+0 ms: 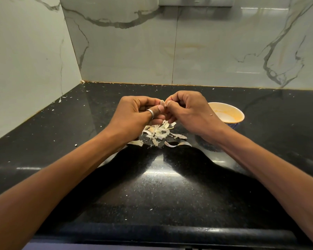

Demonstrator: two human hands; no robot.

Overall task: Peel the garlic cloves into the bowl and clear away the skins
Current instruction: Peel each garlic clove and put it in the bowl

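A small garlic clove (163,103) is pinched between both hands above the black counter. My left hand (137,112), with a ring on the thumb, holds it from the left. My right hand (186,109) pinches it from the right with thumb and fingertips. Directly under the hands lies a pile of pale garlic skins (159,132), with a few loose pieces in front of it. A bowl (229,112) with a yellowish inside stands just right of my right hand, partly hidden by the wrist; its contents are not visible.
The black stone counter (155,186) runs into a corner of marble-patterned wall tiles (126,55) at the back and left. Small skin flakes are scattered over the counter. Its rounded front edge (161,231) is near me.
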